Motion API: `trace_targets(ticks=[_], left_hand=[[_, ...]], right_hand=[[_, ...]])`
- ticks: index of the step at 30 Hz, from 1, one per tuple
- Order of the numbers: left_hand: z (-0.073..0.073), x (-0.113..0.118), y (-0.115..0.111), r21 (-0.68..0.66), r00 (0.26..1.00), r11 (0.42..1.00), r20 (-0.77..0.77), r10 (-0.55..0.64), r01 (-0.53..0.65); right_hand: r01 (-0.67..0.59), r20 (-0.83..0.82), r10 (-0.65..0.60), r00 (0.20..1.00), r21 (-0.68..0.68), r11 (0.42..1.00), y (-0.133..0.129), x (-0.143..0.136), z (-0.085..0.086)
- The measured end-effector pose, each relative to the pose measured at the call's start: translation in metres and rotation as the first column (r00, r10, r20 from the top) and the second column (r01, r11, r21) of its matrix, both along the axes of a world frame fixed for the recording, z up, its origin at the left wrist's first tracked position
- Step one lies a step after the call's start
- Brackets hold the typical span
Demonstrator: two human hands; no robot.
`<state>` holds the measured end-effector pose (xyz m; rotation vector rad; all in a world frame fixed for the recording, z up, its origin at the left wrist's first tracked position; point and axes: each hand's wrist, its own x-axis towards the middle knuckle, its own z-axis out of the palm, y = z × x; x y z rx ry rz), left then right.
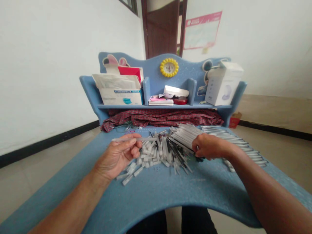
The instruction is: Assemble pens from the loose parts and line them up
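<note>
My left hand (123, 152) pinches a translucent pen barrel (146, 139) between thumb and fingers, holding it level above the desk. Below it lies a heap of frosted pen caps (147, 156). Thin black pen refills (179, 154) lie just to the right of the caps. My right hand (208, 146) is down at the desk with its fingers drawn together, at small black pieces (199, 159). What its fingertips hold is hidden. A stack of more frosted barrels (186, 135) lies directly behind that hand.
Rows of pens (240, 146) with dark ends lie at the right. A checked cloth (161, 117) is bunched under the shelf (156, 106). On the shelf stand a mask box (122, 97), a white box (223, 84), papers and a red tin (180, 101).
</note>
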<state>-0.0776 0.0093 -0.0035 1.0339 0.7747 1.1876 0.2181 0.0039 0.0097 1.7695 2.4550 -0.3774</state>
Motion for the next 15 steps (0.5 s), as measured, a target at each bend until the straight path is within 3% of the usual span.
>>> trace_targets(ticks=[3, 8, 15], left_hand=[[0.000, 0.001, 0.000, 0.002, 1.000, 1.000, 0.002, 0.005, -0.005], [0.000, 0.000, 0.000, 0.015, 1.000, 1.000, -0.002, 0.004, -0.004], [0.001, 0.000, -0.003, 0.019, 1.000, 1.000, -0.016, 0.003, -0.002]], right_hand=[[-0.010, 0.058, 0.014, 0.998, -0.078, 0.997, -0.003, -0.003, -0.002], [-0.060, 0.205, 0.059, 0.977, -0.001, 0.998, -0.004, -0.014, -0.010], [-0.126, 0.140, 0.114, 0.984, 0.078, 0.989, -0.003, -0.017, -0.014]])
